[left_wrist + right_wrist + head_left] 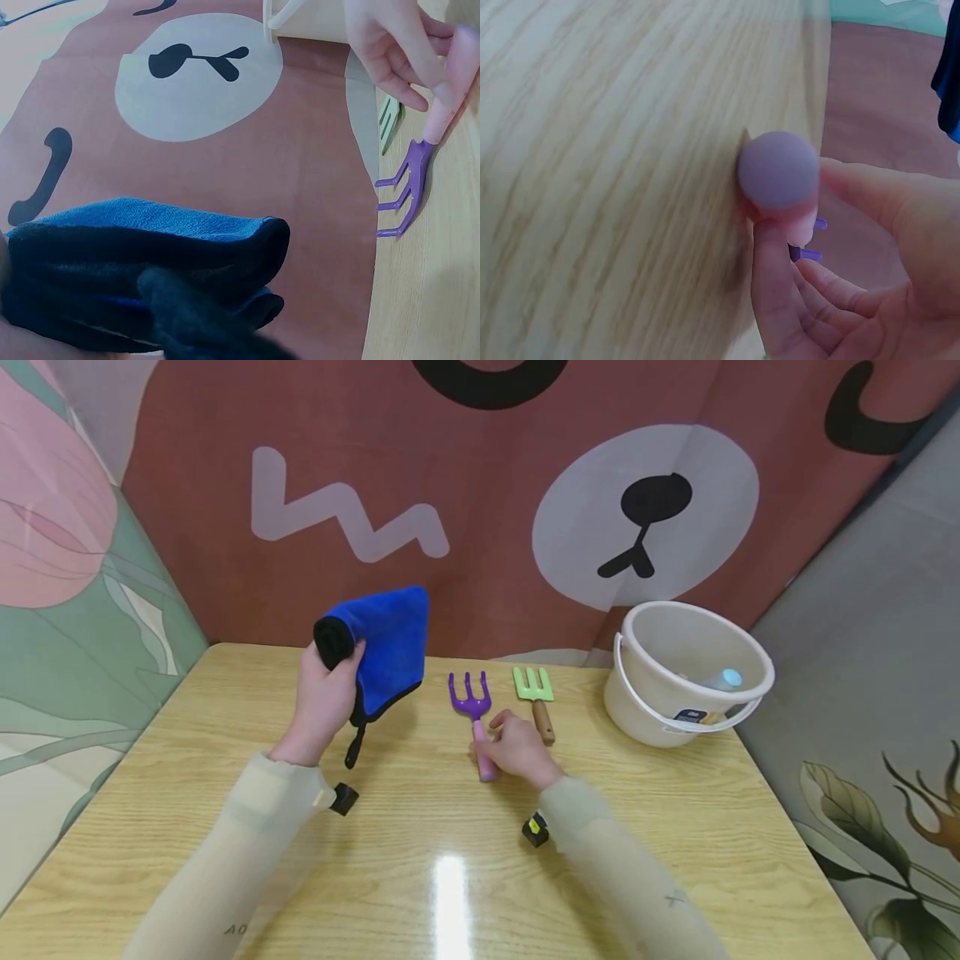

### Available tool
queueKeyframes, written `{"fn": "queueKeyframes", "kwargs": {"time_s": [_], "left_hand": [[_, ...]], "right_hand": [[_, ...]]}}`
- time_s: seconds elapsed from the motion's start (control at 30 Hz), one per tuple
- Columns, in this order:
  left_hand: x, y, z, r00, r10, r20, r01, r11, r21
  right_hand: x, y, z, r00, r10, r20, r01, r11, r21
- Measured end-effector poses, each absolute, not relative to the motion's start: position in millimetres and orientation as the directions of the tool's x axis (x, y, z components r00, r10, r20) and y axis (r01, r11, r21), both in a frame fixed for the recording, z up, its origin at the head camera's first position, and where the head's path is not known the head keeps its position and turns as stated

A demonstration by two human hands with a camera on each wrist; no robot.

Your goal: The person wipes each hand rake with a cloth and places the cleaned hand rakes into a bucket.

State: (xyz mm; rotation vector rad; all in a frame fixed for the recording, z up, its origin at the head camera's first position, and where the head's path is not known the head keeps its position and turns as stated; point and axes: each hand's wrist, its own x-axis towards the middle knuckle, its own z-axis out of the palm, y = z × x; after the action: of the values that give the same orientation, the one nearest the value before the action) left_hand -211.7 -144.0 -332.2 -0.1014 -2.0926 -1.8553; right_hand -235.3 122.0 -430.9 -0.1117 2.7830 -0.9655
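Note:
My left hand [318, 702] grips a folded blue cloth [392, 643] with black edging, held up over the left part of the table. A black hanging loop [355, 747] dangles from the cloth. In the left wrist view the dark folds of the cloth [135, 277] fill the lower part. At mid-table my right hand [517, 746] holds the pink handle of a small purple hand fork [472, 704] between thumb and fingers. The right wrist view looks onto the handle's rounded end [778, 171]. Just right of it lies a green hand fork [534, 685] with a brown handle.
A cream bucket [637, 706] with its handle hanging at the front stands at the back right. Inside shows a light-blue-ended item [726, 679]. Behind the wooden table [405, 860] hangs a brown cloth backdrop [480, 510] with a bear face.

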Motion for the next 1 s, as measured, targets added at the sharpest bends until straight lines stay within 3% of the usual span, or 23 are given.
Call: {"fn": "queueKeyframes", "kwargs": {"time_s": [0.67,1.0], "left_hand": [[-214,-144,-333,-0.941,-0.168,0.294,0.267,0.165,0.949],[-215,-145,-334,-0.944,-0.165,0.286,0.260,0.160,0.952]], "right_hand": [[-238,128,-427,-0.972,-0.127,-0.199,0.036,0.753,-0.657],[-241,132,-427,-0.957,-0.101,-0.270,0.129,0.688,-0.714]]}}
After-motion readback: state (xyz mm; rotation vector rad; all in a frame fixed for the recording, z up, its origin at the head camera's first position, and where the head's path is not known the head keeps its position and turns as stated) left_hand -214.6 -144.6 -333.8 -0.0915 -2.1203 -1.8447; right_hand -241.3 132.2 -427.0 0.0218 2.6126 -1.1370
